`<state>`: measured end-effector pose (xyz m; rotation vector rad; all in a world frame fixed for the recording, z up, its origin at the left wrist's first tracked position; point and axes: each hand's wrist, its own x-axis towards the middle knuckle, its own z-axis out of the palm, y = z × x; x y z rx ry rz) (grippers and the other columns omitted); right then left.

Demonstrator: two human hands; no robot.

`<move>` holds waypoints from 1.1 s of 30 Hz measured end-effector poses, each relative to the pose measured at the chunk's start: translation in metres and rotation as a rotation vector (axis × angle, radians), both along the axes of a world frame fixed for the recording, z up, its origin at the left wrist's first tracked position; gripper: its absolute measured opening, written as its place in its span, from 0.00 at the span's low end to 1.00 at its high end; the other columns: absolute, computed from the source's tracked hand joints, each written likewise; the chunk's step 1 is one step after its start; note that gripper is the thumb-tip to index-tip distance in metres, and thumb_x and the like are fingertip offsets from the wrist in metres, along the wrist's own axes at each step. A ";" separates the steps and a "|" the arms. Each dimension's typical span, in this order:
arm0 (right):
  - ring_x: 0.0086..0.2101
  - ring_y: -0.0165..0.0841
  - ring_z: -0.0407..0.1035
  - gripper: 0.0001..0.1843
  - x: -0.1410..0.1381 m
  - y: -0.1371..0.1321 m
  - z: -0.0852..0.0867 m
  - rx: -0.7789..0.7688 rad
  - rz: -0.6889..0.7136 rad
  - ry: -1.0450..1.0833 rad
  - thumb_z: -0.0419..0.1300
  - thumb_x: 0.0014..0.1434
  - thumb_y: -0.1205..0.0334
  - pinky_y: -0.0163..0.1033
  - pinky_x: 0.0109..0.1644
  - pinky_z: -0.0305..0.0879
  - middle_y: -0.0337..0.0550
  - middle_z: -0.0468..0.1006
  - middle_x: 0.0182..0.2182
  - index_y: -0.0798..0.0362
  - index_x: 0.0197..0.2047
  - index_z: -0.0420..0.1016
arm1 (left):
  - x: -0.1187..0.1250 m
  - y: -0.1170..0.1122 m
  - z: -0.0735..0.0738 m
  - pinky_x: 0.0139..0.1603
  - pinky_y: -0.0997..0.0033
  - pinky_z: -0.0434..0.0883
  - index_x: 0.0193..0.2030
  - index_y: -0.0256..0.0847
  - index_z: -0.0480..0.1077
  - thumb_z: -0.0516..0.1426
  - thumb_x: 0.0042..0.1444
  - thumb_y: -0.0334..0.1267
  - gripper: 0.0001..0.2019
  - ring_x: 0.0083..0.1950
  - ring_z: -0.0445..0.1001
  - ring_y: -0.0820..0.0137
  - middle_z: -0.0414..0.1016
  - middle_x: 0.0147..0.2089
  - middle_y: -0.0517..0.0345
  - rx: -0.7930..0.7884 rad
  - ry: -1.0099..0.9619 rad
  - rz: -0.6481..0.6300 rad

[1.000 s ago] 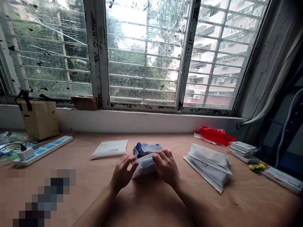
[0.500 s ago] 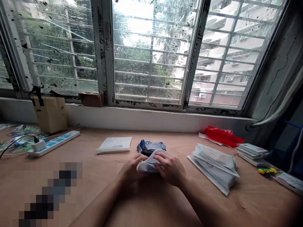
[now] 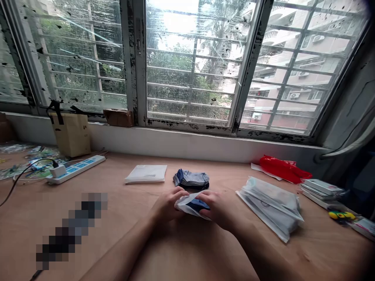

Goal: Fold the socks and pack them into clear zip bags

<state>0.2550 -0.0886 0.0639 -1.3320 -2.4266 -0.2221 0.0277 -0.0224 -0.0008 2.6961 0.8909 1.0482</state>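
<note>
Grimy barred windows fill the wall behind a plywood bench, and near its front edge the person's left hand and right hand meet around a translucent plastic sleeve with blue fabric showing inside. The fingers of both hands curl over its 2 ends, nearly closed and holding it low over the wood, with the right hand's fingers lying further across the top. It should be light, soft and slippery, apt to crease or slide, so its fuller middle looks a surer hold than the loose film edges. Just beyond lies a stack of folded grey socks, beside a flat white packet; a pile of bagged goods sits to the right, with a red plastic bag and a power strip farther off
</note>
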 end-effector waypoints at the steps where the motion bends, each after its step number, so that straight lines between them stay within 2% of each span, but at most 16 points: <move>1: 0.34 0.38 0.77 0.20 0.000 -0.001 0.001 -0.011 0.002 0.007 0.66 0.50 0.67 0.37 0.31 0.61 0.37 0.82 0.44 0.42 0.47 0.78 | 0.000 0.000 0.000 0.38 0.73 0.71 0.50 0.47 0.71 0.61 0.48 0.32 0.20 0.40 0.76 0.68 0.75 0.48 0.56 0.008 0.002 0.000; 4: 0.33 0.37 0.76 0.19 0.000 -0.004 0.005 -0.013 0.013 0.027 0.67 0.49 0.66 0.36 0.30 0.60 0.38 0.82 0.43 0.42 0.46 0.78 | 0.000 0.000 -0.001 0.38 0.73 0.71 0.50 0.47 0.71 0.60 0.48 0.32 0.20 0.41 0.77 0.68 0.75 0.47 0.56 0.020 0.002 -0.015; 8: 0.28 0.33 0.73 0.03 0.000 -0.008 0.006 0.037 0.062 0.011 0.63 0.57 0.60 0.37 0.28 0.56 0.38 0.81 0.35 0.45 0.37 0.78 | 0.000 -0.001 0.001 0.37 0.74 0.71 0.49 0.47 0.71 0.60 0.49 0.31 0.19 0.39 0.77 0.69 0.76 0.46 0.57 0.010 -0.002 -0.015; 11: 0.28 0.32 0.71 0.06 0.000 -0.008 0.005 0.049 0.149 -0.014 0.62 0.59 0.55 0.37 0.27 0.54 0.37 0.79 0.32 0.46 0.33 0.76 | 0.000 -0.001 0.002 0.38 0.74 0.71 0.49 0.47 0.71 0.60 0.50 0.31 0.19 0.40 0.77 0.69 0.76 0.46 0.57 -0.007 -0.015 -0.015; 14: 0.30 0.33 0.71 0.05 -0.001 -0.006 0.005 0.083 0.199 -0.055 0.62 0.60 0.59 0.37 0.28 0.53 0.37 0.79 0.31 0.47 0.31 0.75 | -0.001 -0.001 0.002 0.39 0.74 0.71 0.49 0.47 0.71 0.60 0.50 0.31 0.18 0.41 0.77 0.68 0.76 0.47 0.57 -0.016 -0.018 -0.010; 16: 0.29 0.32 0.70 0.10 -0.001 -0.006 0.007 0.096 0.220 -0.064 0.58 0.62 0.63 0.37 0.28 0.52 0.37 0.79 0.29 0.47 0.28 0.74 | -0.001 -0.002 0.003 0.38 0.74 0.71 0.49 0.47 0.71 0.60 0.50 0.30 0.18 0.42 0.76 0.68 0.76 0.47 0.57 -0.025 -0.012 -0.011; 18: 0.26 0.31 0.68 0.15 0.000 -0.007 0.009 0.065 0.235 -0.062 0.55 0.64 0.61 0.38 0.27 0.50 0.36 0.77 0.25 0.48 0.25 0.72 | 0.000 -0.002 0.003 0.37 0.74 0.71 0.49 0.47 0.71 0.59 0.50 0.29 0.18 0.42 0.76 0.68 0.76 0.48 0.57 -0.029 -0.011 -0.014; 20: 0.23 0.31 0.66 0.17 0.001 -0.007 0.008 0.028 0.194 -0.052 0.53 0.66 0.59 0.38 0.26 0.48 0.35 0.76 0.22 0.48 0.25 0.72 | 0.000 -0.003 0.004 0.38 0.74 0.71 0.48 0.47 0.71 0.59 0.50 0.29 0.18 0.41 0.76 0.68 0.76 0.47 0.57 -0.023 -0.011 -0.015; 23: 0.24 0.33 0.68 0.07 0.003 -0.005 0.000 0.021 0.079 -0.024 0.57 0.62 0.61 0.38 0.26 0.49 0.36 0.79 0.27 0.44 0.41 0.76 | 0.000 -0.002 0.002 0.37 0.74 0.71 0.48 0.47 0.71 0.59 0.49 0.28 0.18 0.41 0.76 0.69 0.76 0.46 0.58 -0.013 -0.011 -0.009; 25: 0.27 0.36 0.71 0.17 0.001 -0.002 -0.010 0.005 0.020 -0.025 0.63 0.55 0.62 0.37 0.26 0.51 0.39 0.81 0.31 0.45 0.49 0.75 | 0.000 -0.002 0.001 0.38 0.74 0.71 0.48 0.47 0.71 0.59 0.48 0.28 0.19 0.41 0.76 0.69 0.76 0.46 0.58 -0.004 -0.012 -0.010; 27: 0.29 0.39 0.72 0.18 -0.004 0.002 -0.019 -0.029 -0.050 -0.061 0.66 0.49 0.62 0.38 0.27 0.53 0.44 0.81 0.33 0.49 0.45 0.76 | 0.000 -0.001 0.000 0.39 0.74 0.71 0.49 0.47 0.71 0.59 0.48 0.28 0.20 0.42 0.76 0.69 0.76 0.47 0.58 0.010 -0.002 -0.014; 29: 0.29 0.41 0.73 0.10 -0.013 0.004 -0.025 -0.065 -0.139 -0.116 0.66 0.47 0.64 0.38 0.27 0.53 0.48 0.81 0.32 0.52 0.37 0.78 | 0.000 0.000 -0.002 0.39 0.74 0.71 0.49 0.47 0.72 0.60 0.49 0.30 0.20 0.42 0.76 0.68 0.76 0.47 0.57 0.021 0.015 -0.015; 31: 0.28 0.40 0.72 0.04 -0.022 0.004 -0.028 -0.103 -0.193 -0.161 0.62 0.50 0.66 0.39 0.28 0.54 0.49 0.80 0.30 0.53 0.32 0.78 | 0.000 0.000 -0.002 0.39 0.74 0.70 0.49 0.47 0.72 0.60 0.49 0.31 0.18 0.41 0.76 0.69 0.76 0.48 0.57 0.016 0.031 -0.008; 33: 0.29 0.39 0.73 0.08 -0.029 0.004 -0.026 -0.109 -0.199 -0.173 0.57 0.55 0.68 0.39 0.29 0.55 0.48 0.80 0.29 0.53 0.31 0.79 | 0.000 0.001 -0.002 0.39 0.75 0.70 0.49 0.47 0.72 0.60 0.49 0.30 0.18 0.42 0.76 0.69 0.76 0.48 0.58 0.003 0.034 -0.001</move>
